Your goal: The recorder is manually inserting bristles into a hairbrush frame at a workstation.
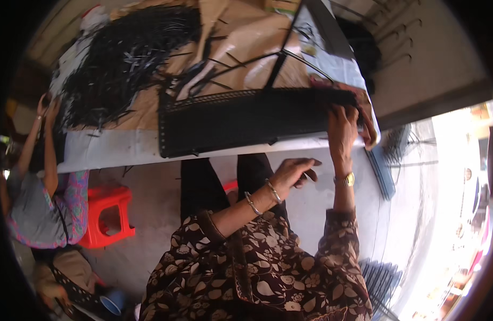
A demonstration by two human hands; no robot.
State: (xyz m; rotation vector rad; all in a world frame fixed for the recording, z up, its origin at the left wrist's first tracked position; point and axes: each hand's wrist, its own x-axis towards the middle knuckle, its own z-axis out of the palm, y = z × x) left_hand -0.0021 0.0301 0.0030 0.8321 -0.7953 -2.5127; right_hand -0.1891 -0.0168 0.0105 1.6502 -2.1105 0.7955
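Glossy black strips [129, 64] heaped, individually hard to separate. Long matte black panel [225, 125], perforated rim, at near edge of table [104, 150]. Your left hand [294, 172] empty, loosely curled. Your right hand [343, 128] touches panel's right end; fingertips indistinct, cannot tell if pinching.

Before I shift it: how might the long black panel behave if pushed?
The long black panel looks fairly stiff, showing no sag. It may swivel if pushed where the right hand touches its end. It could tip off if pulled nearer, being near the edge of the table.
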